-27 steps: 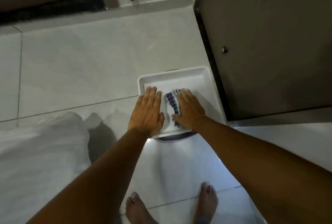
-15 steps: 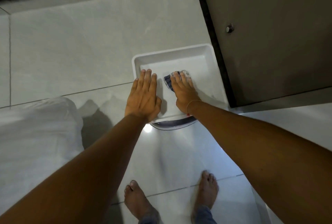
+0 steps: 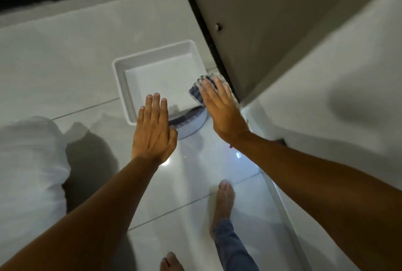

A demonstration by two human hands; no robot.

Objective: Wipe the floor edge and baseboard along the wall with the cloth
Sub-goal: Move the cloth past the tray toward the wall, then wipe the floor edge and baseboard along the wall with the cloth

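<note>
A blue-and-white striped cloth point(image 3: 199, 89) is under the fingers of my right hand point(image 3: 221, 109), beside the right rim of a white square tray point(image 3: 121, 83) on the tiled floor. That hand lies flat on the cloth, close to the dark strip point(image 3: 208, 38) at the foot of a brown door. My left hand point(image 3: 152, 131) hovers flat with fingers apart over the tray's near edge, holding nothing. The white wall and its baseboard point(image 3: 282, 201) run along the right.
A round dark-rimmed object point(image 3: 187, 123) pokes out under the tray's near edge. A white bundle point(image 3: 28, 166) lies on the floor at the left. My bare feet point(image 3: 224, 196) stand on the glossy tiles below. A grey threshold point(image 3: 87, 3) crosses the top.
My right hand has slid the cloth out of the tray's middle to its right side, near the door's bottom edge. My left hand has lifted back off the tray. The camera has swung.
</note>
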